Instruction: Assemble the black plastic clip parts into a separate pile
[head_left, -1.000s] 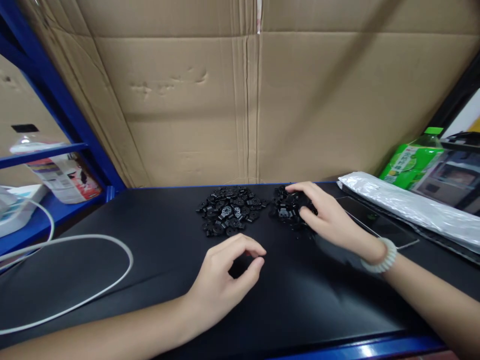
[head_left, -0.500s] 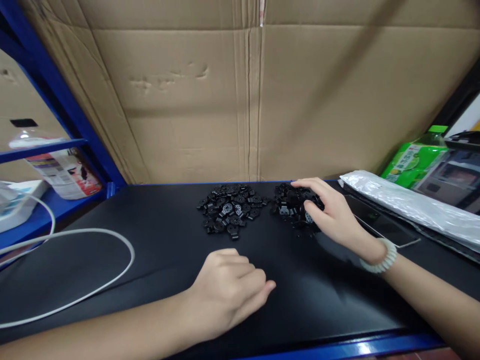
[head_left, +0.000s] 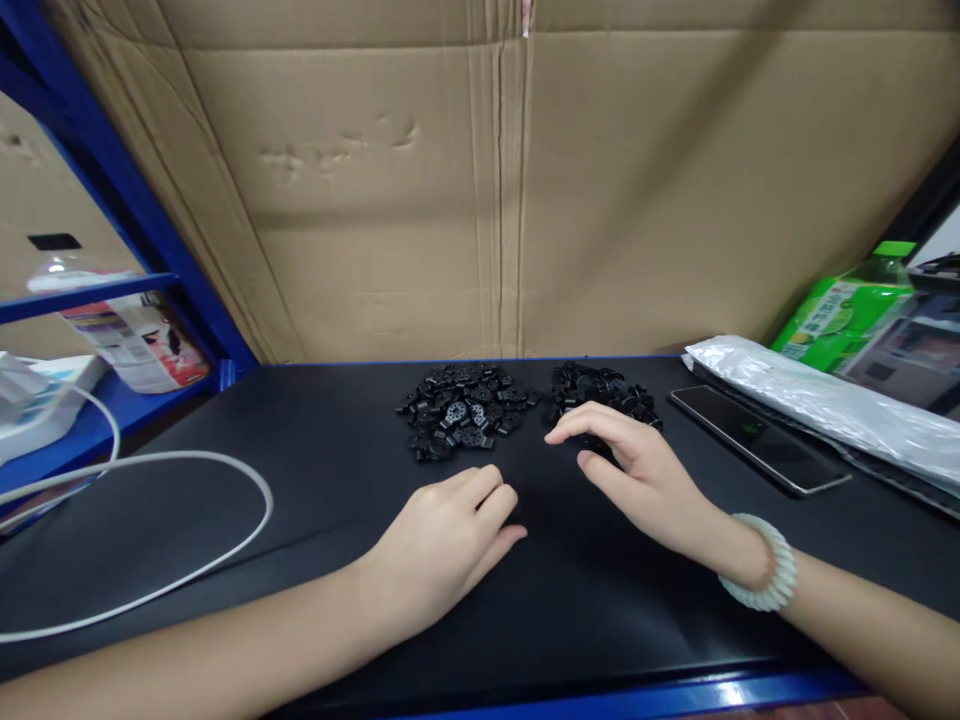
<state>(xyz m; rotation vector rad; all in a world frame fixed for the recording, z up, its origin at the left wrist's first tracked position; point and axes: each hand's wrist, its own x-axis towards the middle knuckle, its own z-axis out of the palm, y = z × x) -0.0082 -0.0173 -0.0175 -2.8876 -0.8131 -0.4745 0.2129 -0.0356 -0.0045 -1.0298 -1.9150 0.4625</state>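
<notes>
Two piles of small black plastic parts with perforated round discs lie on the black tabletop: a left pile (head_left: 469, 405) and a right pile (head_left: 600, 385). My left hand (head_left: 457, 545) is closed in front of the left pile, its fingers curled. A dark bit, seemingly one of the small black parts (head_left: 515, 513), shows between its forefinger and thumb, mostly hidden by the fingers. My right hand (head_left: 641, 475), with a pale coiled band on the wrist, is in front of the right pile. Its thumb and forefinger are apart with nothing seen between them.
A phone (head_left: 757, 440) and a silvery plastic package (head_left: 817, 400) lie at the right, by green-wrapped bottles (head_left: 832, 315). A white cable (head_left: 255, 480) loops across the left. Cardboard (head_left: 360, 200) stands behind the table, with a blue frame (head_left: 127, 200) at left.
My right hand has drawn back from the right pile toward me. My left hand has moved slightly up toward the left pile, and the part at that pile's front edge is gone.
</notes>
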